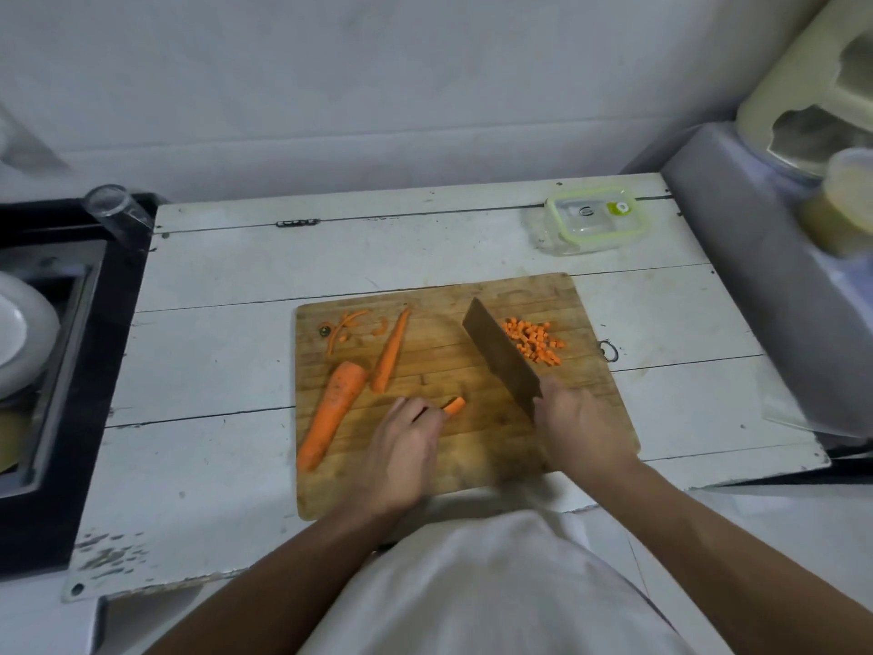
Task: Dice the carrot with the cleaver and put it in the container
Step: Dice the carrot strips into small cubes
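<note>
Left hand [406,442] fingers pinch a short carrot stick [454,406] on the cutting board [472,465], long axis running left-right. Right hand [578,427] grips the cleaver [500,356], blade just right of the stick's free end. Diced pile [534,342] lies beyond the blade; container [593,219] well apart on the worktop.

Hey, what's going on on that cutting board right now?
A person is dicing carrot. The right hand grips the cleaver, while the left hand pinches a short carrot strip on the cutting board. A pile of carrot cubes lies beside the blade. The lidded container sits on the table behind.
</note>
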{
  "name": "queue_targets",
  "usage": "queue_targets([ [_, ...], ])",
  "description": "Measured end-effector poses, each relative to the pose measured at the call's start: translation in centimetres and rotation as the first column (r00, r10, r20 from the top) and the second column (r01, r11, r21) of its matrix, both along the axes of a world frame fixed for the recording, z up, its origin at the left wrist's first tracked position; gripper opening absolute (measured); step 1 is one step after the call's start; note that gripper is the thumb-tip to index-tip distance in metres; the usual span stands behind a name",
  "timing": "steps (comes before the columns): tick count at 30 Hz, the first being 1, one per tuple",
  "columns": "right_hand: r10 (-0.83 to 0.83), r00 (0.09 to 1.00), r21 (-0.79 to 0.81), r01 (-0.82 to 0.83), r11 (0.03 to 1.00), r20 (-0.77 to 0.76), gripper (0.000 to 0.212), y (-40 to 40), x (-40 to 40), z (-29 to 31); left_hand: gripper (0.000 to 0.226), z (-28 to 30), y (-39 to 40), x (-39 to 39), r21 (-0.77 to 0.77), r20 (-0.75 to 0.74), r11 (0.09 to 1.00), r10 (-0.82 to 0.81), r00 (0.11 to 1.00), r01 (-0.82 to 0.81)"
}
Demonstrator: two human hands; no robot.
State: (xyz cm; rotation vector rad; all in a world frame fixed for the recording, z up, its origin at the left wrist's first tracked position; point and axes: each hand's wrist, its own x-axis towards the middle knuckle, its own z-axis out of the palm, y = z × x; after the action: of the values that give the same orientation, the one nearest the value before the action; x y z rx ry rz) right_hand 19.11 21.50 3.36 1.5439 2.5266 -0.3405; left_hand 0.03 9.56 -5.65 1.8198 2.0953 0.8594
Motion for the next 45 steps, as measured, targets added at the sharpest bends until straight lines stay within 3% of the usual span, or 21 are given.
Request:
queue_targets([
  [8, 0.005, 0.999, 0.017, -0.004, 1.000, -0.045, 0.017, -0.3, 2.0, 0.9, 0.019, 0.4, 3.6, 1.0, 0.052, -0.021, 0.994, -0.091, 0.996, 0.092],
  [13, 0.070, 0.997, 0.000, -0.070, 0.998, 0.029, 0.003, -3.9, 2.6, 0.7, 0.026, 0.4, 3.5, 0.7, 0.033, -0.040, 0.992, -0.122, 0.992, 0.124],
  [19, 0.141, 0.980, -0.028, -0.139, 0.990, 0.139, 0.032, -4.5, 0.8, 0.6, 0.024, 0.0, 3.7, 0.6, 0.000, -0.055, 0.993, -0.120, 0.991, 0.121],
  [23, 0.054, 0.999, -0.005, -0.054, 0.999, 0.003, 0.011, -2.5, -0.9, -0.2, 0.030, 0.2, 3.2, 0.5, -0.007, -0.072, 0.991, -0.132, 0.989, 0.132],
  [29, 0.072, 0.997, 0.027, -0.072, 0.997, -0.009, 0.008, -3.9, 1.4, 0.8, 0.035, 0.5, 0.7, 0.1, -0.004, -0.012, 0.997, -0.083, 0.996, 0.083],
  [36, 0.120, 0.989, 0.034, -0.123, 0.992, 0.092, 0.037, -5.2, 1.3, 0.3, 0.038, 0.0, 0.9, -0.4, -0.019, -0.178, 0.981, -0.191, 0.965, 0.191],
  [41, 0.058, 0.998, -0.002, -0.058, 0.998, 0.015, 0.010, -3.1, -1.7, 0.1, 0.040, 0.0, 1.0, -0.4, -0.019, -0.176, 0.986, -0.168, 0.970, 0.167],
  [45, 0.041, 0.998, 0.014, -0.041, 0.999, -0.045, 0.003, -3.2, -1.4, 0.8, 0.044, 0.2, 0.6, -0.3, -0.038, -0.169, 0.989, -0.147, 0.975, 0.142],
])
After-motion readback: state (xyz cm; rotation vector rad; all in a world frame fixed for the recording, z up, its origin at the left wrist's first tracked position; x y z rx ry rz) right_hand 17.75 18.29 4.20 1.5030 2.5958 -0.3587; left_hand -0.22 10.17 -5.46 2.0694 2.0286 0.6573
